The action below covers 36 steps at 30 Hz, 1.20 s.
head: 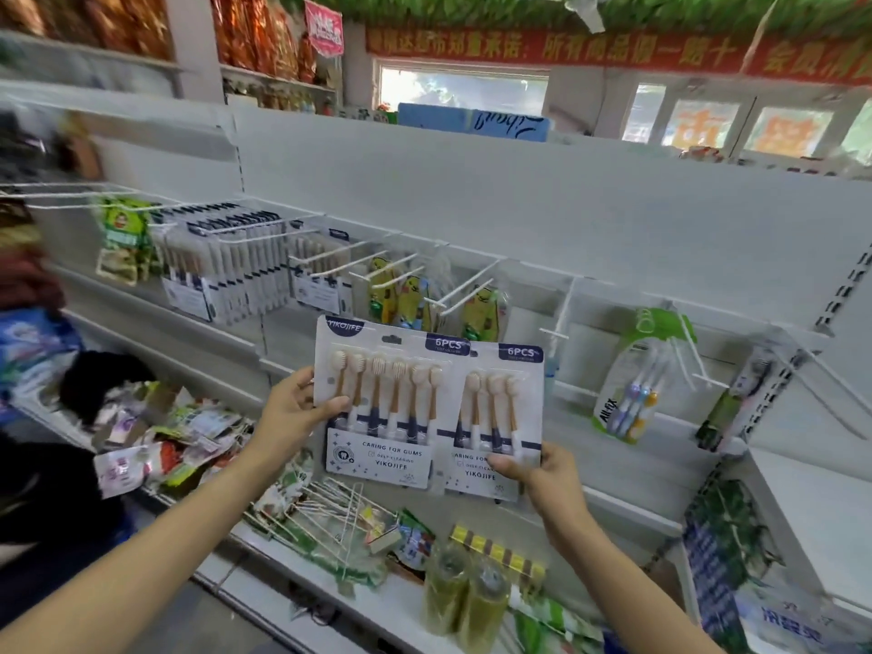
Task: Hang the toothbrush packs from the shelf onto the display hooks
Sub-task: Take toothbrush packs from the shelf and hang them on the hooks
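We hold two toothbrush packs upright in front of the white display hooks (453, 285). Our left hand (295, 408) grips the left edge of the front pack (382, 403), thumb across its face. Our right hand (549, 469) pinches the lower right corner of the rear pack (500, 417), which the front pack overlaps. Neither pack touches a hook. Identical packs (222, 262) hang at upper left. Loose goods lie on the shelf (264, 587) below.

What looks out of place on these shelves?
Loose white display hooks lie in a heap on the lower shelf among scattered packets, not mounted on the rail. Two toothbrush packs are in hand, unhung.
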Each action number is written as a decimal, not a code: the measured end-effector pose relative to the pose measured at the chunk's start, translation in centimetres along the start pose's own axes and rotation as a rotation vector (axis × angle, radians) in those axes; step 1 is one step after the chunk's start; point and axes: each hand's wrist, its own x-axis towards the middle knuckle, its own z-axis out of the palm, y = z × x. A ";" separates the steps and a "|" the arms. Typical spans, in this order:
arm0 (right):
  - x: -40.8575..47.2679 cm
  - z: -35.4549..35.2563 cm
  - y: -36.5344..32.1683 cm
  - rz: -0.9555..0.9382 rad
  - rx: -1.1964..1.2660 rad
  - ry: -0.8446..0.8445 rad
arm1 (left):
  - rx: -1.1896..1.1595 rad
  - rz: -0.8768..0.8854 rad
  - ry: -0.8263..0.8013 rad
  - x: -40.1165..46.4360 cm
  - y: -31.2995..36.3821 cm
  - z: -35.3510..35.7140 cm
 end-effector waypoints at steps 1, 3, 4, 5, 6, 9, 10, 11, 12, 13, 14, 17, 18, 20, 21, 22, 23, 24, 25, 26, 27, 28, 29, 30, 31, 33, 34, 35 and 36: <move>0.7 1.0 0.0 0.000 -0.001 -0.006 | -0.004 -0.005 0.013 0.7 -0.2 -1.0; 2.0 3.1 0.0 -0.005 -0.007 -0.010 | -0.006 -0.006 0.022 2.3 -0.6 -3.2; 2.6 4.3 0.0 -0.009 -0.011 -0.013 | -0.004 -0.006 0.019 3.2 -0.9 -4.4; 3.2 5.4 -0.1 -0.012 -0.015 -0.016 | -0.001 -0.005 0.014 4.1 -1.1 -5.7; 3.9 6.6 -0.1 -0.015 -0.021 -0.017 | 0.002 -0.002 0.012 5.1 -1.4 -7.0; 5.9 10.5 0.0 -0.027 -0.056 -0.002 | 0.006 0.012 -0.003 8.1 -2.0 -11.3; 6.6 12.0 0.1 -0.027 -0.060 0.005 | 0.007 0.017 -0.015 9.2 -2.2 -12.8; 7.2 13.5 0.1 -0.027 -0.060 0.014 | 0.002 0.021 -0.020 10.2 -2.4 -14.3; 7.7 15.1 0.0 -0.029 -0.055 0.025 | 0.000 0.022 -0.021 11.3 -2.5 -15.8; 8.3 16.8 -0.1 -0.032 -0.049 0.039 | 0.000 0.020 -0.025 12.3 -2.5 -17.3; 8.8 18.5 -0.3 -0.035 -0.041 0.054 | 0.003 0.019 -0.034 13.3 -2.6 -18.8; 9.9 23.5 -1.1 -0.042 -0.021 0.081 | 0.009 0.016 -0.066 16.2 -2.5 -22.8; 10.3 25.0 -1.5 -0.046 -0.016 0.088 | 0.012 0.015 -0.071 17.1 -2.6 -24.0; 10.8 27.6 -2.0 -0.051 -0.009 0.111 | 0.011 0.012 -0.073 19.0 -2.9 -26.2; 11.0 28.7 -2.1 -0.052 -0.005 0.124 | 0.015 0.013 -0.076 19.9 -3.0 -27.1; 11.1 29.7 -2.3 -0.052 0.005 0.137 | 0.024 0.015 -0.079 20.8 -3.2 -27.9; 11.3 30.5 -2.4 -0.051 0.014 0.151 | 0.030 0.018 -0.083 21.6 -3.3 -28.5; 11.4 31.1 -2.4 -0.049 0.020 0.166 | 0.037 0.021 -0.093 22.3 -3.5 -29.0; 11.5 31.6 -2.4 -0.046 0.022 0.181 | 0.040 0.022 -0.107 23.0 -3.7 -29.5; 11.6 32.1 -2.5 -0.045 0.025 0.195 | 0.039 0.024 -0.118 23.6 -3.9 -29.9; 11.6 32.4 -2.4 -0.045 0.028 0.212 | 0.033 0.021 -0.124 24.2 -4.0 -30.1; 11.5 32.6 -2.4 -0.043 0.030 0.229 | 0.028 0.021 -0.131 24.7 -4.2 -30.2; 11.5 32.8 -2.4 -0.040 0.030 0.244 | 0.026 0.023 -0.137 25.1 -4.3 -30.3; 11.4 32.9 -2.4 -0.036 0.030 0.256 | 0.026 0.025 -0.141 25.5 -4.4 -30.2; 11.3 33.0 -2.4 -0.031 0.029 0.268 | 0.025 0.030 -0.142 25.8 -4.5 -30.2; 11.1 33.1 -2.4 -0.020 0.024 0.288 | 0.033 0.035 -0.143 26.5 -4.7 -30.2; 11.0 33.1 -2.4 -0.019 0.019 0.298 | 0.038 0.032 -0.148 26.8 -4.9 -30.2; 10.9 33.1 -2.4 -0.019 0.015 0.308 | 0.035 0.028 -0.155 27.1 -5.1 -30.3; 10.7 33.1 -2.5 -0.021 0.008 0.317 | 0.031 0.025 -0.163 27.5 -5.3 -30.3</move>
